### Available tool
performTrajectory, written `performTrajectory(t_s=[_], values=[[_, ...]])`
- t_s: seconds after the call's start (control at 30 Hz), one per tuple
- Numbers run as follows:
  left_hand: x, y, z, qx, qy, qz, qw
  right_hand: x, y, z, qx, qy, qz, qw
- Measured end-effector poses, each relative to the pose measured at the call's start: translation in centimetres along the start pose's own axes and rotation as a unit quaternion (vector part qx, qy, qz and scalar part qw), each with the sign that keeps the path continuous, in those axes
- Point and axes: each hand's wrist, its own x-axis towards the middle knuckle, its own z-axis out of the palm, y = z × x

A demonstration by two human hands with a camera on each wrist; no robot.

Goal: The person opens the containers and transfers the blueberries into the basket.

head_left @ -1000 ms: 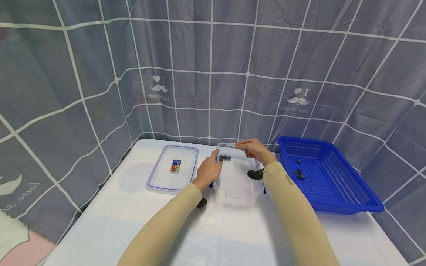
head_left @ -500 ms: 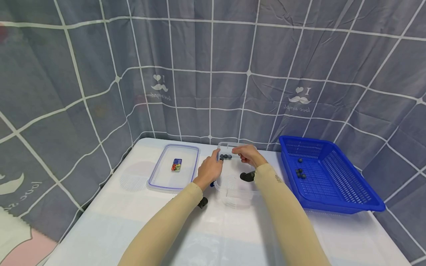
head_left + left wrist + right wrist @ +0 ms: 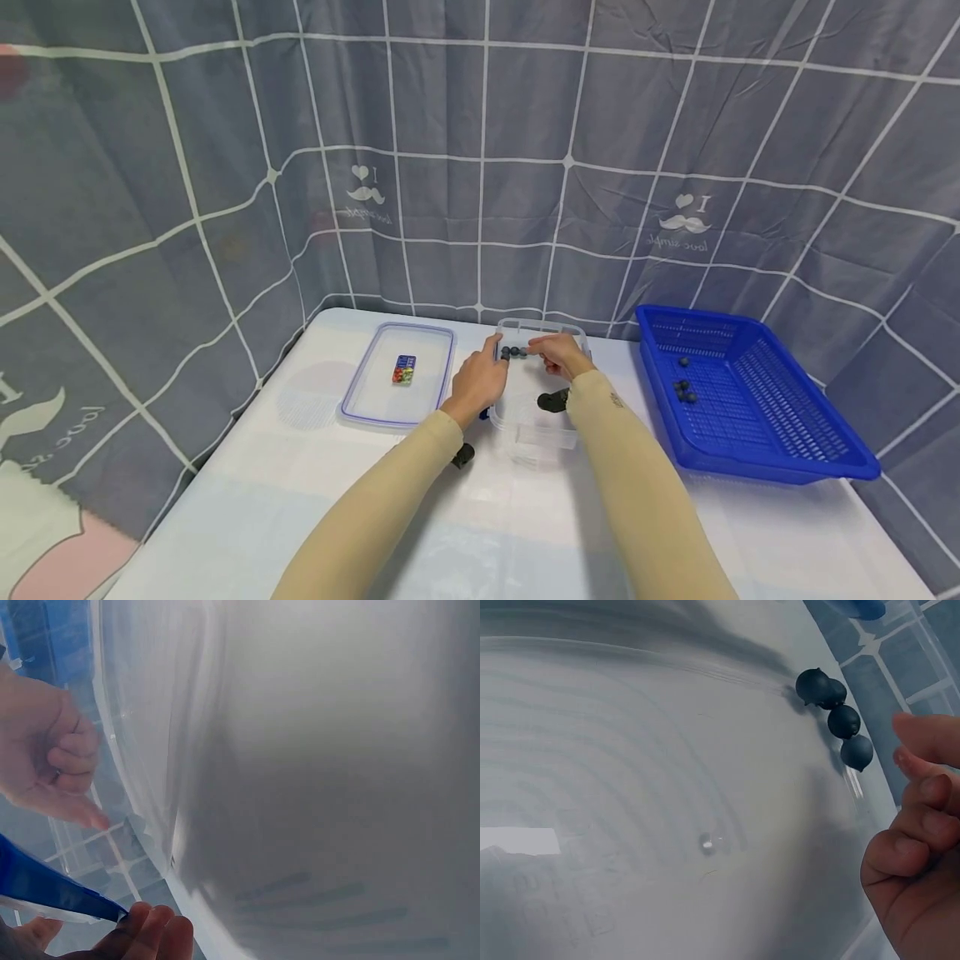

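Note:
A clear plastic food container (image 3: 534,437) stands on the table between both hands. My left hand (image 3: 480,380) grips its left side, with a blue latch flap (image 3: 60,883) between thumb and fingers in the left wrist view. Several blueberries (image 3: 844,720) lie clustered inside at the far left corner. My right hand (image 3: 558,356) reaches over the container, thumb and index finger stretched out and the other fingers folded. Its fingertips are right by the nearest blueberry, and nothing shows between them in the right wrist view.
A clear lid (image 3: 363,392) with a blue seal and a small printed label (image 3: 403,369) lies left of the container. On the right is a blue mesh basket (image 3: 750,454) holding several more blueberries (image 3: 685,392). A grey grid curtain (image 3: 525,200) hangs behind the table.
My right hand has moved left across the container, up to the blueberries. My left hand has kept its grip on the container's side.

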Motion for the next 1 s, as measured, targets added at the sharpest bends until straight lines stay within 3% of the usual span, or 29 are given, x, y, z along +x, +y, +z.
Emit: performTrajectory(t_s=[0.73,1.0], values=[[-0.2,-0.2,0.1,-0.001,0.01,0.009,0.9999,1.2,1.7,1.6,0.003,0.062,0.005,0.998],[-0.2,-0.1,0.2,0.005,0.012,0.008,0.9999,1.4,1.9,1.6,-0.027,0.068,0.004,0.997]])
